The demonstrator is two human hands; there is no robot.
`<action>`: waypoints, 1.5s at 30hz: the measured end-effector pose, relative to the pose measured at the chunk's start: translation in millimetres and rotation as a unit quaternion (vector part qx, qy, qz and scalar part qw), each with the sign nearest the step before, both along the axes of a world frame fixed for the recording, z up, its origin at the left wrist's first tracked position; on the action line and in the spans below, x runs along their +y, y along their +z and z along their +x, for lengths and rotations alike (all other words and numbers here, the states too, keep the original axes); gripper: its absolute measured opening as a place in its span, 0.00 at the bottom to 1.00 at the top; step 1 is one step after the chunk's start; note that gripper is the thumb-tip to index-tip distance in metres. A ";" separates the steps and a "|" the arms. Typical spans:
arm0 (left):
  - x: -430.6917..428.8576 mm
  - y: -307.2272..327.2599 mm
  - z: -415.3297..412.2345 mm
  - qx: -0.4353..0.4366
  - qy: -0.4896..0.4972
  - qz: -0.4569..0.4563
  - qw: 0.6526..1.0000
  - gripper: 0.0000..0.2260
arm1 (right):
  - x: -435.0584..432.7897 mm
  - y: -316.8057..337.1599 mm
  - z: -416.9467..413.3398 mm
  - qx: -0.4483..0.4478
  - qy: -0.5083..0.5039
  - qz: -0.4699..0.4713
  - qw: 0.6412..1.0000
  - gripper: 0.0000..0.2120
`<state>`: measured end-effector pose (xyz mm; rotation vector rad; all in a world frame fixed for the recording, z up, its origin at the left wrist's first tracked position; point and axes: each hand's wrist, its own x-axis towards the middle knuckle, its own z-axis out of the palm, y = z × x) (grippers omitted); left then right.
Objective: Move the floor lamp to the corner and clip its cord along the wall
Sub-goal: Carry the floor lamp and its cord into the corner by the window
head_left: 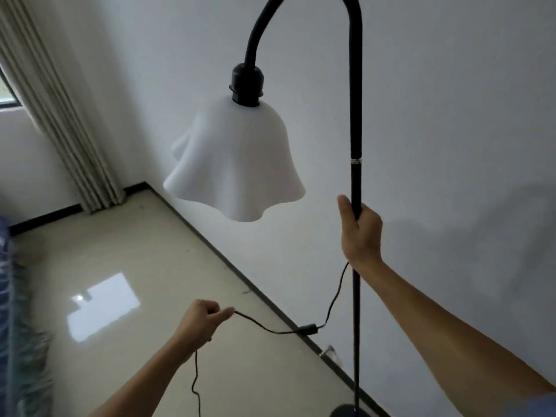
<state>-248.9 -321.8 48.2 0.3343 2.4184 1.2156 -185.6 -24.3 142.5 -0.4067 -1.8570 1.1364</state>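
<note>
The floor lamp has a thin black pole (pixel 356 164), a curved neck and a white wavy shade (pixel 237 164) hanging to the left of the pole. Its round black base (pixel 346 412) stands on the floor beside the wall. My right hand (pixel 359 233) is closed around the pole about midway up. My left hand (pixel 200 322) pinches the thin black cord (pixel 261 326), which runs right through an inline switch (pixel 307 329) and up toward the pole behind my right wrist. Another stretch of cord hangs down below my left hand.
A white wall (pixel 436 115) with a dark skirting strip (pixel 228 263) runs diagonally to the corner at the back left, where a beige curtain (pixel 60 115) hangs. A small clear clip-like item (pixel 329 350) sits at the skirting. Glossy tile floor (pixel 120 251) lies left; patterned fabric (pixel 18 341) lines the left edge.
</note>
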 end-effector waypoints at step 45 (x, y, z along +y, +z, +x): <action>-452.1 47.8 -940.1 0.139 0.250 -0.153 0.946 0.21 | -448.5 44.5 -1107.5 0.008 0.251 -0.036 0.967 0.27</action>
